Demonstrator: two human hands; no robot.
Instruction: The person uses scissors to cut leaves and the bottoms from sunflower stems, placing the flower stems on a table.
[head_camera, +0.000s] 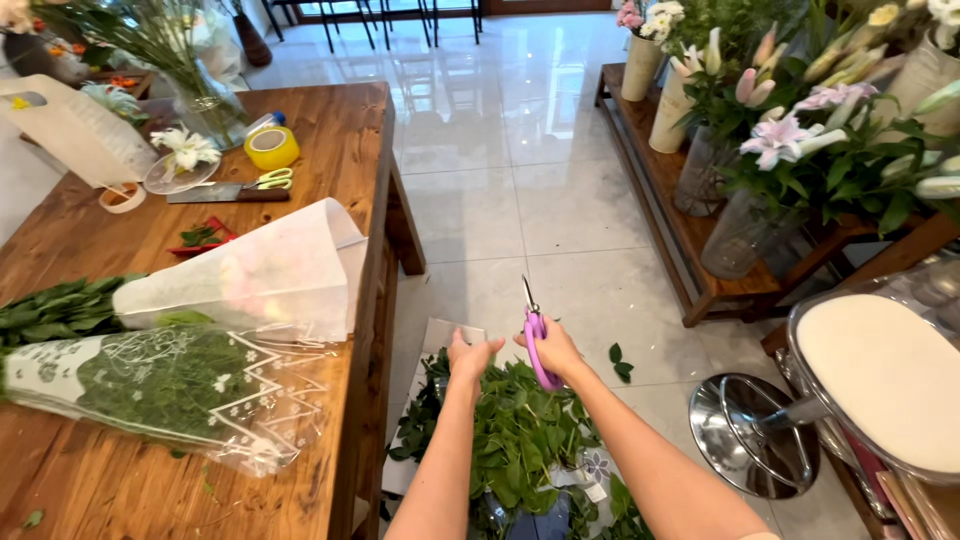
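The right hand (556, 350) gripped one pair of purple scissors (536, 340), blades up. The left hand (470, 358), fingers half open and empty, touched the heap of leaves (520, 435) near the floor. Two wrapped bunches (180, 385) lay on the table (340, 140) at left.

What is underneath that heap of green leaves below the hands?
Under the leaf heap, a white sheet pokes out on the floor, with something dark blue near the bottom. The leaves cover most of both, so what the dark thing is stays unclear.
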